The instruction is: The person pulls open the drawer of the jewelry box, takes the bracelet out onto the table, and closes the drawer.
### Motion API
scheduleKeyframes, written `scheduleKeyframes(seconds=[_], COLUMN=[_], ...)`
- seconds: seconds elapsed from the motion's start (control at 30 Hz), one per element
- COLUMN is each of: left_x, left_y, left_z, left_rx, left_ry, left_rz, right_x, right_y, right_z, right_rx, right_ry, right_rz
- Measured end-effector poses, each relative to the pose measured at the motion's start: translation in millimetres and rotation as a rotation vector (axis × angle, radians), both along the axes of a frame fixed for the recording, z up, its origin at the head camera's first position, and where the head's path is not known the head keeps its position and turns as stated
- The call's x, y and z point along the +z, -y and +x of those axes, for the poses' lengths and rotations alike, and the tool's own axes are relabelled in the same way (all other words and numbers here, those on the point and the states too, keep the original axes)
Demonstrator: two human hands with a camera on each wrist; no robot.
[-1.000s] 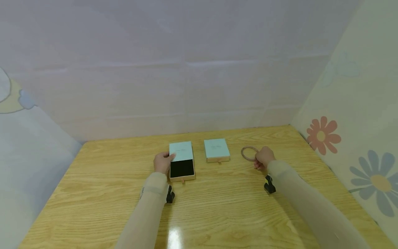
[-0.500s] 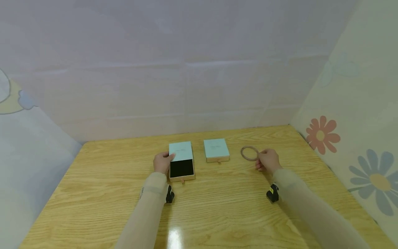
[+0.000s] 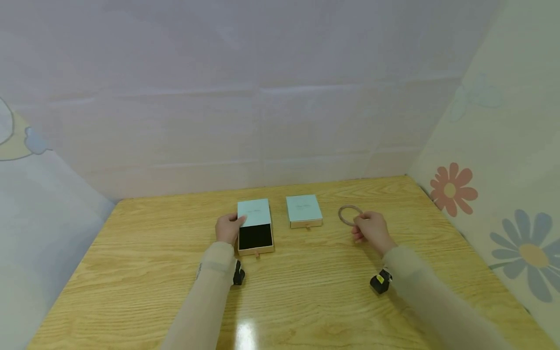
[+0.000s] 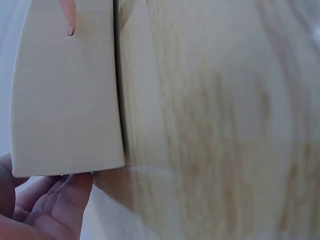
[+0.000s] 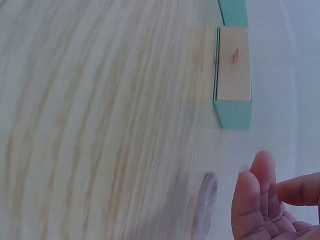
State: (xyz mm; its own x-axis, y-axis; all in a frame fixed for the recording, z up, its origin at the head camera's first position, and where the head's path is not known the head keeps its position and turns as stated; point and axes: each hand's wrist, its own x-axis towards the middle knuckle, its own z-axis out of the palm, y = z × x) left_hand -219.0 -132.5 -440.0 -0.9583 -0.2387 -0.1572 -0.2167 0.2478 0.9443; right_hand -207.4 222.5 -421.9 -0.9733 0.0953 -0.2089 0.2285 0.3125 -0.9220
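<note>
My left hand [image 3: 228,228] grips a pale blue drawer box [image 3: 254,212], thumb on top of its sleeve. The drawer [image 3: 255,237] is pulled partway out toward me and shows a black lining. In the left wrist view, fingers [image 4: 60,205] lie at the corner of the box's pale side [image 4: 67,110]. A mauve bangle [image 3: 342,221] lies on the table at right. Over its near right edge hovers my right hand [image 3: 372,229], fingers loosely bent. The right wrist view has the bangle [image 5: 204,207] beside these fingers [image 5: 246,205], apart from them.
A second pale blue drawer box [image 3: 304,208], closed, with a small pull tab at its front, stands between the first box and the bangle. Both rest on a wooden table [image 3: 302,291] with a pale backdrop [image 3: 258,121] behind it. Flower-printed cloth [image 3: 503,209] borders the right.
My right hand first drew slightly right from the bangle's edge, then came back left over its near side. The bangle, both boxes and my left hand have stayed in place.
</note>
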Motion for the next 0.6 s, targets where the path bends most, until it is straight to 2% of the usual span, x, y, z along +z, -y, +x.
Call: scheduleKeyframes(seconds=[0.3, 0.6], left_x=[-9.5, -6.2], left_y=[2.2, 0.8], left_z=[-7.1, -4.1], left_rx=[0.007, 0.012], left_ry=[-0.005, -0.004], left_rz=[-0.001, 0.010], right_x=[3.7, 1.6], right_y=[17.6, 30.6], right_z=[9.3, 10.4], right_rx=[0.049, 0.052], right_ry=[-0.038, -0.065], right_rz=[-0.036, -0.039])
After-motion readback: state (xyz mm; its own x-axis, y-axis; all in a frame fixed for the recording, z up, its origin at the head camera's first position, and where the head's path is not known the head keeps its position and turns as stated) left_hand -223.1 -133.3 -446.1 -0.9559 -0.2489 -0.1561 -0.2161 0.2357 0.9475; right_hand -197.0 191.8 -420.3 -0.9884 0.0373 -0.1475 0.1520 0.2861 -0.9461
